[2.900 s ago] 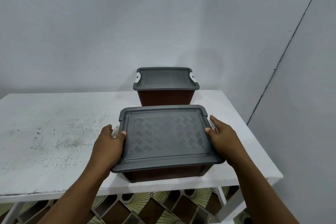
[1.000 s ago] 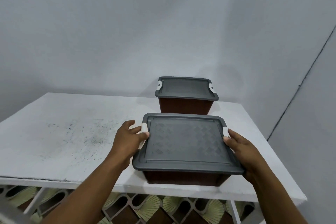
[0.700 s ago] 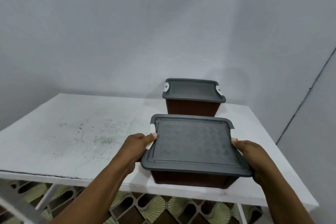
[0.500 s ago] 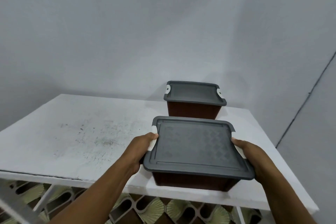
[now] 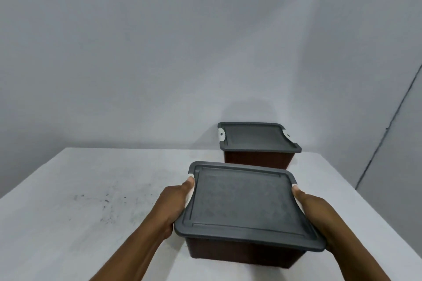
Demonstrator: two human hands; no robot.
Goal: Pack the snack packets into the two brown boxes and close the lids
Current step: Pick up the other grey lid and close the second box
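Two brown boxes with grey lids stand on the white table (image 5: 80,223). The near box (image 5: 242,255) has its lid (image 5: 244,203) down. My left hand (image 5: 175,205) grips its left side, thumb pressed on the white clip there. My right hand (image 5: 312,212) holds the right side the same way, thumb at the right clip. The far box (image 5: 258,158) sits against the wall behind it, lid (image 5: 258,136) shut, both white clips showing. No snack packets are in sight.
A grey wall rises right behind the table. A second wall with a dark vertical seam (image 5: 388,130) stands to the right. The table's left half carries dark scuff marks (image 5: 102,203).
The camera has tilted up and come closer, so the table's front edge has left the view. Both hands stay on the near box's side clips; the box appears slightly nearer the far box.
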